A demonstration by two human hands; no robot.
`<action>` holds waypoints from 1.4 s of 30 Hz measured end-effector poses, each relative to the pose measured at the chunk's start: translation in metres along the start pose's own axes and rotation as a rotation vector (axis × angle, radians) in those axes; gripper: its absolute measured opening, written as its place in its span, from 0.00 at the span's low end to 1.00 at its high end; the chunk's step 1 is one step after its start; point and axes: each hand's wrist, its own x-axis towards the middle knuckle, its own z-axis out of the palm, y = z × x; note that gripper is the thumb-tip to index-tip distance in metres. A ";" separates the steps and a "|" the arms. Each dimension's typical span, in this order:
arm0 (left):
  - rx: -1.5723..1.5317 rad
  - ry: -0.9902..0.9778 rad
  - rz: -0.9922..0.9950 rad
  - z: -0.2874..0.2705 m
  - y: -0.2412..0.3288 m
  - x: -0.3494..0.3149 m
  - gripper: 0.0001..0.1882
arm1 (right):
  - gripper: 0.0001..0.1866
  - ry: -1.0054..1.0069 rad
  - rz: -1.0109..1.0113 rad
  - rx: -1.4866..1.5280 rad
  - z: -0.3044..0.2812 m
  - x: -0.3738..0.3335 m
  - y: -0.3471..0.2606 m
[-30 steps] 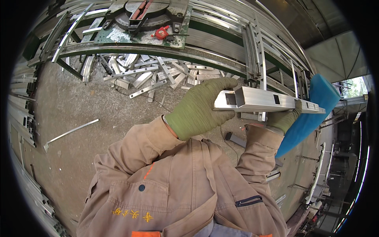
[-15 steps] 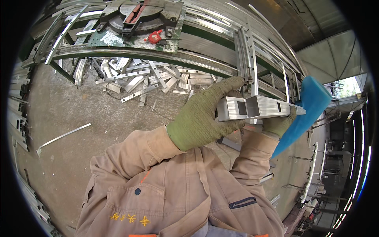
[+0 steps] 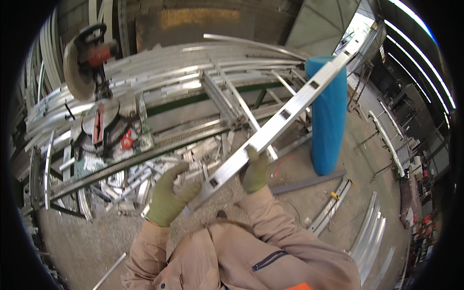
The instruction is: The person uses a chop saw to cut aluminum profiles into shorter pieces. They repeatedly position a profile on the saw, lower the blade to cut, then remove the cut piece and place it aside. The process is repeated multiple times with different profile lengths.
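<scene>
A long silver aluminium profile (image 3: 285,112) with rectangular slots along it slants from low centre up to the far right. Partway along its lower stretch my right hand (image 3: 256,173), in a green glove, is closed around it; some of the fingers are hidden behind the metal. Beside the profile's near end is my left hand (image 3: 169,197), gloved the same way. Its fingers and thumb are spread apart, the thumb close to the metal; whether it touches cannot be made out.
A green-framed bench (image 3: 183,145) carries many long profiles and a cut-off saw (image 3: 87,72) at left. Offcuts (image 3: 140,181) lie heaped beneath. A tall blue roll (image 3: 328,125) stands behind the profile. More profiles (image 3: 369,232) lie on the floor at right.
The view has swung right and up. Both hands now sit lower, and the profile, earlier pointing at my left palm nearly level, now slants up to the right. My left hand stays spread by its end.
</scene>
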 end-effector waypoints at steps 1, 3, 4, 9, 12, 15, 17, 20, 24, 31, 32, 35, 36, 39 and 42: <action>0.039 -0.036 0.029 0.007 0.008 0.009 0.41 | 0.27 -0.061 -0.017 -0.044 0.000 -0.005 0.000; 0.099 -0.071 0.108 0.017 0.029 0.025 0.38 | 0.33 -0.136 0.029 -0.258 0.001 -0.014 -0.002; 0.131 -0.068 0.163 0.022 0.040 0.033 0.35 | 0.32 -0.216 -0.055 -0.275 0.001 -0.022 -0.003; -0.061 -0.050 0.250 0.032 0.090 0.079 0.37 | 0.34 -0.296 -0.035 -0.543 0.007 -0.035 0.001; -0.214 -0.022 0.302 0.033 0.119 0.100 0.39 | 0.35 -0.376 -0.052 -0.654 0.004 -0.039 0.008; -0.429 -0.106 0.295 0.028 0.144 0.112 0.42 | 0.37 -0.459 -0.022 -0.637 -0.002 -0.043 0.018; -0.507 -0.131 0.308 0.026 0.155 0.115 0.39 | 0.41 -0.468 0.014 -0.596 -0.005 -0.048 0.025; -0.473 -0.166 0.223 0.020 0.158 0.113 0.35 | 0.41 -0.530 0.055 -0.671 -0.012 -0.055 0.034; -0.399 -0.096 0.171 0.025 0.141 0.105 0.27 | 0.39 -0.546 0.137 -0.575 -0.019 -0.059 0.045; -0.303 0.015 0.188 0.041 0.112 0.086 0.25 | 0.40 -0.628 0.180 -0.622 -0.037 -0.057 0.063; -0.318 0.027 0.187 0.042 0.112 0.085 0.24 | 0.40 -0.642 0.169 -0.627 -0.039 -0.057 0.066; -0.336 0.070 0.161 0.042 0.112 0.080 0.24 | 0.40 -0.622 0.156 -0.757 -0.043 -0.056 0.073; -0.360 0.083 0.168 0.042 0.111 0.079 0.24 | 0.40 -0.648 0.132 -0.695 -0.045 -0.056 0.074; -0.399 0.075 0.137 0.035 0.104 0.082 0.26 | 0.40 -0.643 0.131 -0.651 -0.051 -0.057 0.079; -0.564 0.089 0.127 0.031 0.092 0.089 0.29 | 0.41 -0.584 0.149 -0.693 -0.061 -0.054 0.076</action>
